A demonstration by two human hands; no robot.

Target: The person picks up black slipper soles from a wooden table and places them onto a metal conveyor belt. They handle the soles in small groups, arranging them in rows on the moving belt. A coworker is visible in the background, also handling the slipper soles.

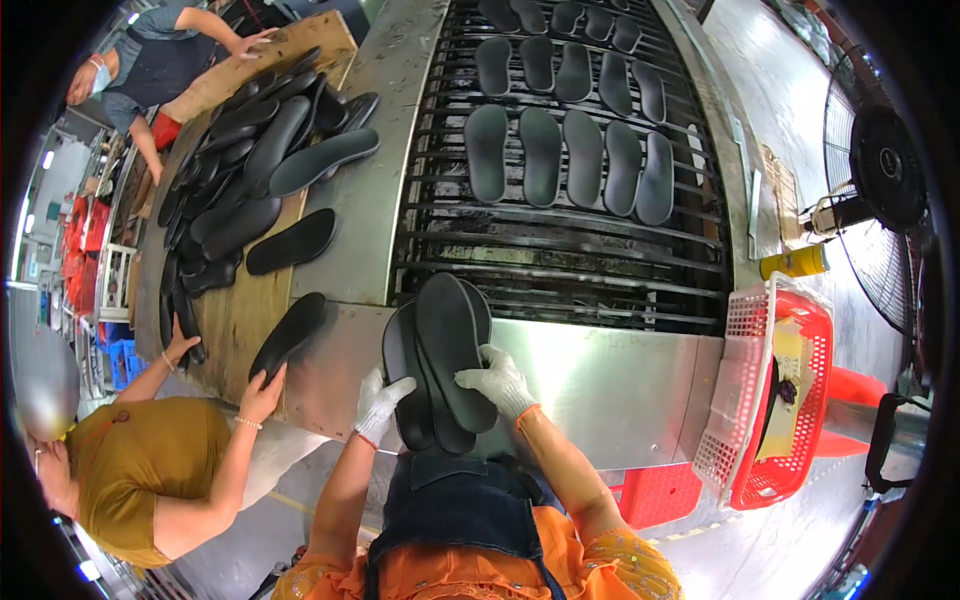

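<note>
From the head view, a steel counter runs across the front of a slatted conveyor that carries rows of dark grey insoles away from the person. To the left lies a wooden board heaped with black soles; two other people work at it, one in an ochre top touching a sole at its near end, another in grey at the far end. A red basket with a white mesh side hangs at the right, near a yellow bottle and a standing fan.

A stack of black soles stands upright at the counter's near edge. The left hand, in a white glove, is clamped on the stack's lower left edge; the right hand, also gloved, is clamped on its right side, fingers laid over the front sole.
</note>
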